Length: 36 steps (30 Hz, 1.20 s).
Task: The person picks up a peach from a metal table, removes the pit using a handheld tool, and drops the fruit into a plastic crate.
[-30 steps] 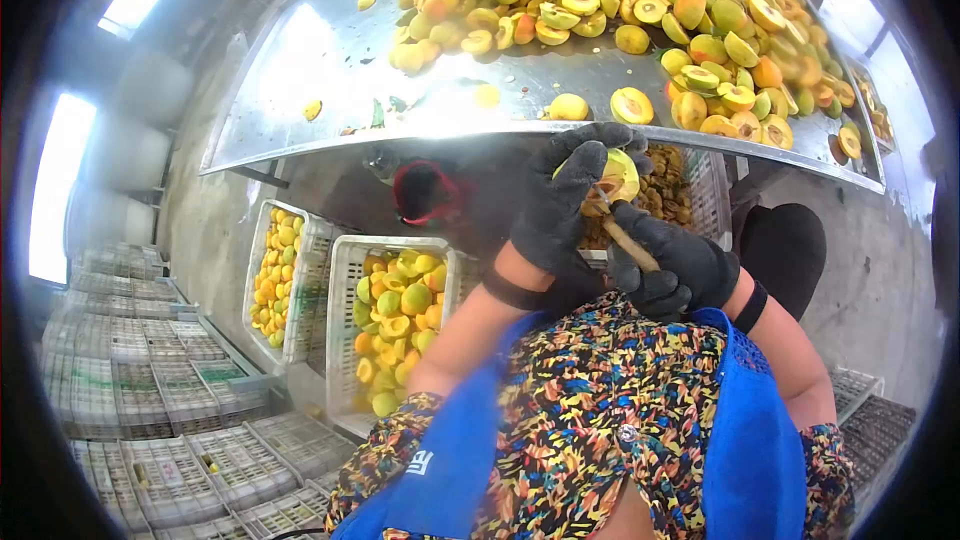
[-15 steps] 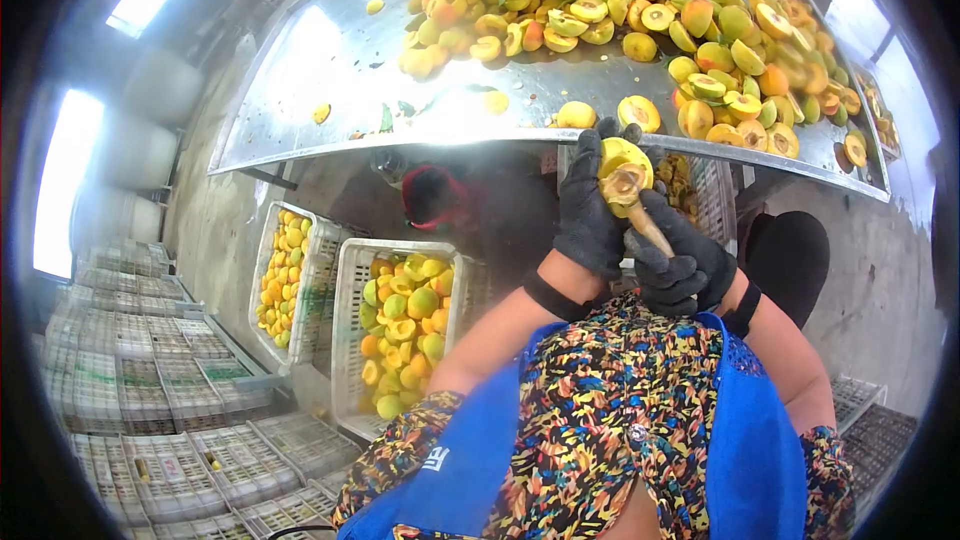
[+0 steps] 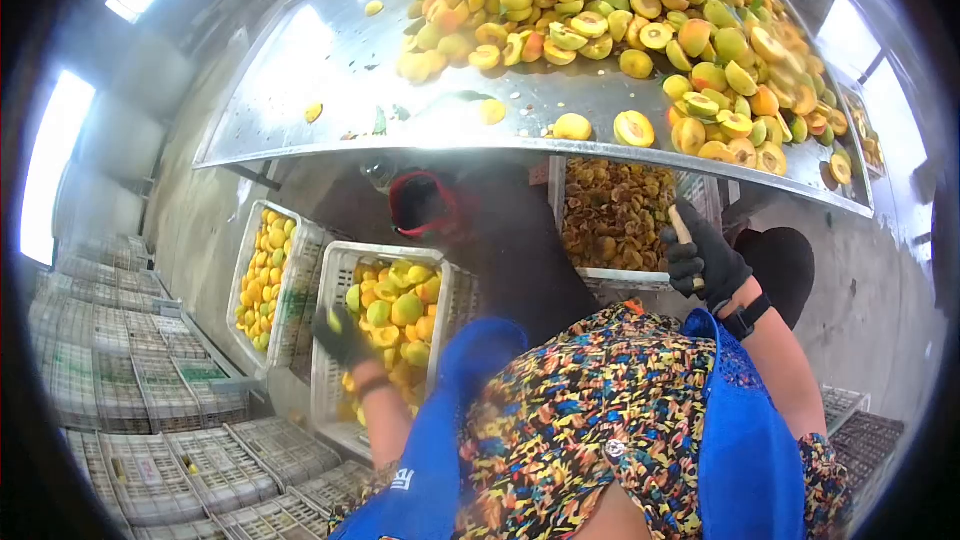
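Head: right grip (image 3: 712, 262) closed round wooden handle (image 3: 683, 230); left grip (image 3: 343, 340) unclear; apron logo (image 3: 401, 480) illegible.

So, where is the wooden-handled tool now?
In the head view, the wooden-handled tool is in the gloved right hand, at the right edge of the crate of brown scraps.

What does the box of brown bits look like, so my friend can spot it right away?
Find the big metal table. Under its near edge, beside the gloved right hand, sits a pale plastic crate. Unlike the two fruit crates to its left, this one holds dark brown bits.
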Available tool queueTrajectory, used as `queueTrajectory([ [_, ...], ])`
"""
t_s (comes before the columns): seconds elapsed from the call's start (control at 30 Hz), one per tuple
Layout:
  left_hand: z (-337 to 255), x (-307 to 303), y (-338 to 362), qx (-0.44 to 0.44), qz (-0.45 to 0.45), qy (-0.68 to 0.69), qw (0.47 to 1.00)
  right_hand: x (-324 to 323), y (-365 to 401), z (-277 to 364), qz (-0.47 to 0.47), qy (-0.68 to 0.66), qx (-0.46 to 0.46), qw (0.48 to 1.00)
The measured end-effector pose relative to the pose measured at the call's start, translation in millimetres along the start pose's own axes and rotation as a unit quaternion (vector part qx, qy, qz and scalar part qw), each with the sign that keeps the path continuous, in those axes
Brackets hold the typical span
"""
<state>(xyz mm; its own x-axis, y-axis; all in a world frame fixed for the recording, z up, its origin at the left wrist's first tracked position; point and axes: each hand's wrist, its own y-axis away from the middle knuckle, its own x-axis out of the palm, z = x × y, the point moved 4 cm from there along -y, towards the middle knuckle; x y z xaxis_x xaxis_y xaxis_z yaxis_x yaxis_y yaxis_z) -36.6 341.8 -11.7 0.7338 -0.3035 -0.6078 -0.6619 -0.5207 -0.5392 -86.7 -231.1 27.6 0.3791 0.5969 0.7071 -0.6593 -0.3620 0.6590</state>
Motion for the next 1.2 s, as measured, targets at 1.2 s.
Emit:
queueTrajectory([
  [1.2, -389.2, 120.5, 78.6, -0.011, 0.499, 0.612, 0.613, 129.9, 36.8, 13.9, -0.082, 0.722, -0.450, 0.519],
])
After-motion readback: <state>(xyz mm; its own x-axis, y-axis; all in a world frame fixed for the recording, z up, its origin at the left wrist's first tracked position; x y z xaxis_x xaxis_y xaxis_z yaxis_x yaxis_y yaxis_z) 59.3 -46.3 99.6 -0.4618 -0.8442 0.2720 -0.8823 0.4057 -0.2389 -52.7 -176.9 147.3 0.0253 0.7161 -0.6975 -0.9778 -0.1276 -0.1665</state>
